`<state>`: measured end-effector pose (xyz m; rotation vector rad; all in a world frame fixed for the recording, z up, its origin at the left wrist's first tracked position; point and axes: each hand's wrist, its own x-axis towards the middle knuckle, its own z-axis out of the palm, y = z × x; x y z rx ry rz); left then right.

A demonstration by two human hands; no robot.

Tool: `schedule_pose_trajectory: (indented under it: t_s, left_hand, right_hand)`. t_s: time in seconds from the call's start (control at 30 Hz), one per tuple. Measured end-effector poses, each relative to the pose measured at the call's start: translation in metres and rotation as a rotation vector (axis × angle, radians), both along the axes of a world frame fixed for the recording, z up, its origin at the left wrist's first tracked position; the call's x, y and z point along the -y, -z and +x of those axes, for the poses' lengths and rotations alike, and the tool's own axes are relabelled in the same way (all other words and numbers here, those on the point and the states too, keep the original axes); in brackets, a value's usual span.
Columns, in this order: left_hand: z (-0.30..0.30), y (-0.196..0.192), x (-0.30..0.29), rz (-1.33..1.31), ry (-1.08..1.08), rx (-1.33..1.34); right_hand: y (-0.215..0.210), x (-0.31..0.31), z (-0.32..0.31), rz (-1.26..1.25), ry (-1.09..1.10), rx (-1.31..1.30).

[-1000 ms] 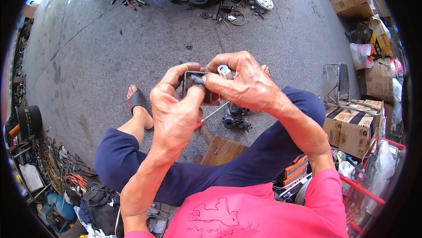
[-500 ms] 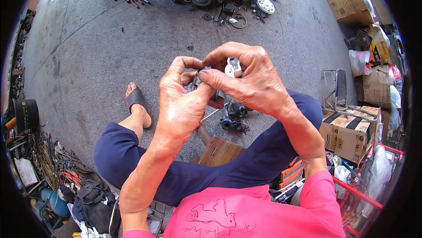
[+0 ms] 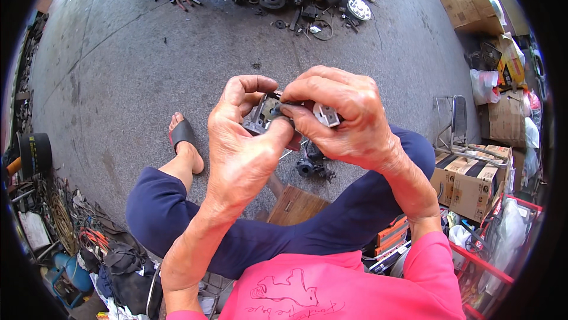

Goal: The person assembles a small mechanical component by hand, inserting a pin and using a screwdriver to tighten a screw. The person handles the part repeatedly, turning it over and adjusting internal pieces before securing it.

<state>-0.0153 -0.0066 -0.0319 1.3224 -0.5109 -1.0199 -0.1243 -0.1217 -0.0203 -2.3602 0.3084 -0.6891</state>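
Can see, widest of all, a grey concrete floor (image 3: 148, 77). At twelve o'clock from the hands, far off, note a long heap of dark metal scrap (image 3: 272, 2); near four o'clock, a brown cardboard carton with dark bands (image 3: 471, 190); at six o'clock, a flat brown wooden block (image 3: 297, 204). At five o'clock, on the floor, notice a black, lumpy mechanical part (image 3: 306, 168).

Up above the floor, at the middle, find a small grey metal housing (image 3: 255, 122), box-shaped, between the bare left hand (image 3: 239, 139) at seven o'clock and the bare right hand (image 3: 343, 107) at three. Left grip: grasping the housing by its sides. Right grip: curled around a small white plastic piece (image 3: 326, 115), with thumb and forefinger at the housing. Cannot tell about anything between these fingertips.

Judge the housing as light and stiff, perhaps slippery with grease; best to hold by the outer walls. Treat the white piece as lighter, maybe brittle; hold softly by its flat sides.
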Motion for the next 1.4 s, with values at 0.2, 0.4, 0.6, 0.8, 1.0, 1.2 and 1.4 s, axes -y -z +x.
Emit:
schedule_pose_trajectory:
  t_s: [0.2, 0.4, 0.6, 0.8, 1.0, 1.2, 1.4]
  left_hand:
    - [-0.001, -0.002, 0.0, 0.02, 0.05, 0.166]
    - [0.006, -0.01, -0.001, 0.057, 0.064, -0.142]
    - [0.008, -0.006, -0.002, 0.018, 0.121, -0.256]
    - [0.003, -0.002, -0.001, -0.099, 0.026, -0.27]
    - [0.002, -0.008, -0.001, -0.132, 0.02, -0.221]
    - [-0.002, -0.004, -0.003, -0.13, 0.028, -0.041]
    - [-0.004, -0.004, -0.002, -0.192, -0.008, -0.018]
  right_hand:
    - [-0.003, -0.001, -0.002, -0.013, 0.004, 0.022]
    - [-0.005, -0.001, -0.002, -0.228, 0.02, 0.052]
    - [-0.005, 0.0, -0.005, -0.351, -0.052, 0.076]
    - [0.0, 0.002, -0.004, -0.345, -0.008, 0.085]
    - [-0.005, 0.0, -0.007, -0.373, -0.038, 0.109]
    - [-0.003, 0.0, -0.008, -0.409, -0.016, 0.136]
    - [-0.006, -0.006, -0.006, -0.624, -0.084, 0.208]
